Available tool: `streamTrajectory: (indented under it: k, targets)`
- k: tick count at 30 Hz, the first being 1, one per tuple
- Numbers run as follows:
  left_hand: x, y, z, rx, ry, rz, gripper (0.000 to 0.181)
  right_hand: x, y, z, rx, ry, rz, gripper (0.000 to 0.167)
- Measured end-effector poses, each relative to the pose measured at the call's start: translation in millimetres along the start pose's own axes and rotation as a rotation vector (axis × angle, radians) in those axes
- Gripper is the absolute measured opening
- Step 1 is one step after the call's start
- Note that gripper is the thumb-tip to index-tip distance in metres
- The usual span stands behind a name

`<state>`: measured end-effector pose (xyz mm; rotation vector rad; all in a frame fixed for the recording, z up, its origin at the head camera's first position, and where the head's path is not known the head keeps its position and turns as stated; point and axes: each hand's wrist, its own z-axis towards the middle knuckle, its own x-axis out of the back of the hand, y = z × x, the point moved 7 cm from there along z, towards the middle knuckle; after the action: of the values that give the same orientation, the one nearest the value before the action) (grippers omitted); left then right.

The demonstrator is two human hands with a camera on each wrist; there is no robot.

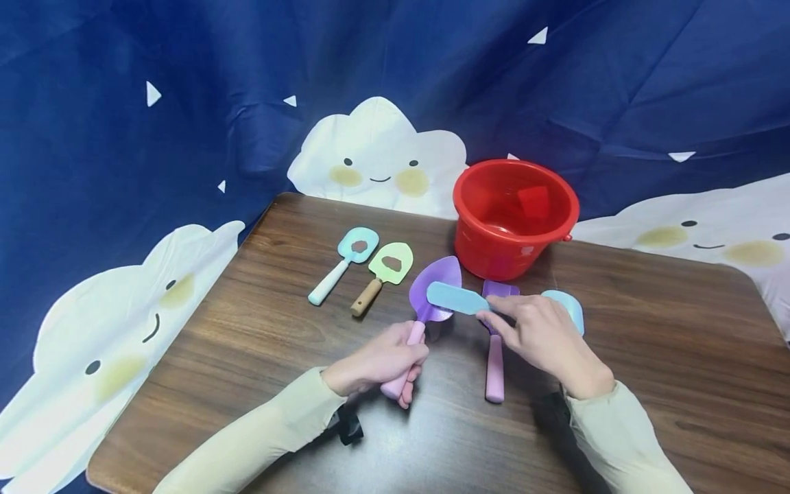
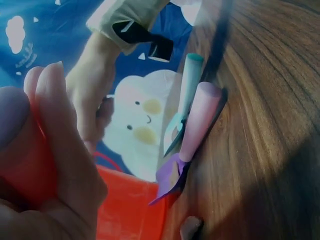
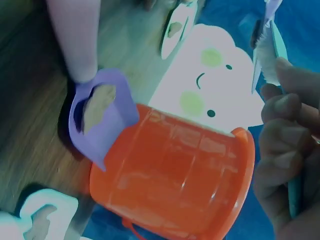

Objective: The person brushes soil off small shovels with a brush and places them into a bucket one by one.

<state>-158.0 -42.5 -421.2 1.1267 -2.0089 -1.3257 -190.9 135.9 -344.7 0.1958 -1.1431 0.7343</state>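
My left hand [image 1: 385,360] grips the pink handle of a purple shovel [image 1: 443,271], its blade raised above the table. In the left wrist view, fingers of this hand [image 2: 65,150] curl round the handle. The right hand [image 1: 546,336] pinches a light blue brush [image 1: 455,298] whose head overlaps the purple blade; touching cannot be told from above. In the right wrist view, the brush [image 3: 270,60] shows pale bristles and a teal back beside the curled fingers of that hand [image 3: 287,145]. A second purple shovel [image 1: 495,367] lies under the right fingertips, a brown patch on its blade.
The red bucket [image 1: 494,257] stands at the back of the wooden table [image 1: 247,384]. Left of centre lie a light blue shovel [image 1: 330,280] and a green one [image 1: 402,255], each with a brown patch. Another light blue shovel [image 1: 570,307] is partly behind my right hand.
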Motion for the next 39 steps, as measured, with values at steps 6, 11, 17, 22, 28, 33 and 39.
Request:
streamTrajectory:
  k: [6,11,17,22,28,33,39]
  targets:
    - [-8.0,-3.7,-1.3,0.042,-0.048,-0.051,0.008,9.9,11.6,2.6,-0.040,0.118,-0.101,0.020]
    - [-11.8,-7.1,-0.6,0.048,-0.074,-0.081,0.008,9.6,16.7,3.9,-0.150,0.150,-0.075,0.017]
    - [-9.4,-7.7,1.3,0.031,-0.047,-0.077,0.008,4.9,-1.0,3.5,-0.087,0.121,0.074,0.016]
    - [-5.9,-6.4,1.6,0.010,-0.020,-0.051,0.007,-7.0,-18.7,0.0,-0.022,-0.021,0.131,0.030]
    - [-8.2,-6.4,-0.4,0.002,-0.015,-0.010,0.007,-12.3,-17.9,-1.6,-0.041,-0.043,0.096,0.026]
    - [-9.4,-7.3,-1.9,0.004,0.005,0.016,0.006,-9.7,-6.9,0.3,-0.109,-0.005,0.019,0.015]
    - [-10.8,-7.4,-3.2,0.013,0.015,0.030,0.008,-3.8,6.6,2.0,-0.190,0.063,-0.041,0.013]
